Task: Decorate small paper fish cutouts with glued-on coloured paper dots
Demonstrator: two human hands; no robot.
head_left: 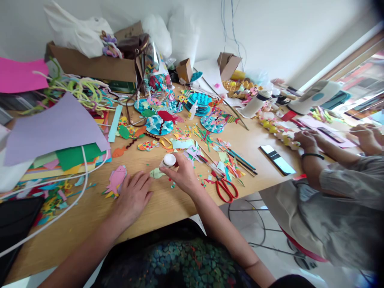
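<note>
My right hand (183, 172) is closed around a small clear container with a white lid (169, 159), holding it just above the table. Beneath and beside it lies a pale green paper fish (156, 173). My left hand (136, 196) rests flat on the wood, fingers stretched toward the green fish; whether the fingertips touch it is hard to see. Left of that hand is a pink paper fish (117, 178) with other cut pieces under it. Small paper scraps surround my right hand. A dotted paper fish (148, 145) and an orange one (119, 152) lie farther back.
Red-handled scissors (227, 190) lie at the table's front edge, near pencils (241, 159). Blue-patterned discs with paper fish (159, 125) stand behind, beside a white glue bottle (193, 110). A white cable (85, 176) crosses the left. At right, a co-worker's hands (307, 141) are near a phone (277, 160).
</note>
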